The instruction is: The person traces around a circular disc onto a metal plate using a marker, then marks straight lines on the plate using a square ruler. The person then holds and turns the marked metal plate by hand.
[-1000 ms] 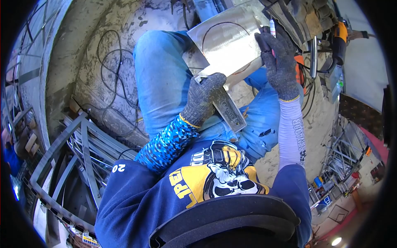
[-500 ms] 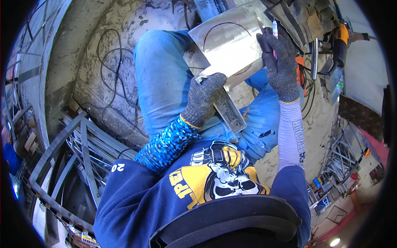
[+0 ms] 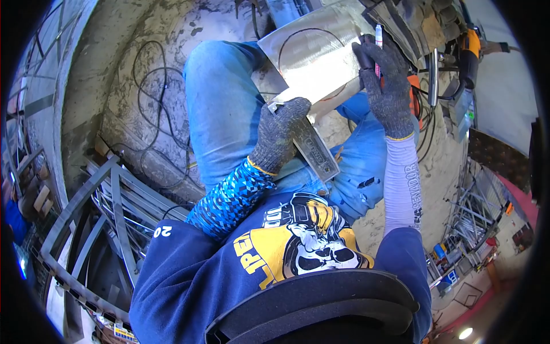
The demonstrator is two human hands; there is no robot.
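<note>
A shiny bent metal sheet [image 3: 318, 49] lies over the legs, marked with a dark curved line. My left hand [image 3: 279, 135], in a grey knit glove, is closed round a flat metal tool [image 3: 321, 157] at the sheet's near corner; the tool's broad end points down toward the lap. At the sheet's right edge is my right hand [image 3: 388, 86], also gloved, with its fingers closed round a white and red marker [image 3: 378, 49] that stands nearly upright. Its fingertips touch or nearly touch the sheet; exact contact is unclear.
A black cable [image 3: 163, 97] is looped on the concrete floor at left. Metal frames and bars [image 3: 117, 212] stand at lower left. On the right are a yellow and black power tool [image 3: 471, 57], an orange object [image 3: 415, 94] and more metal bars [image 3: 472, 221].
The sheet and both hands have shifted very slightly left in view. Both grips look the same.
</note>
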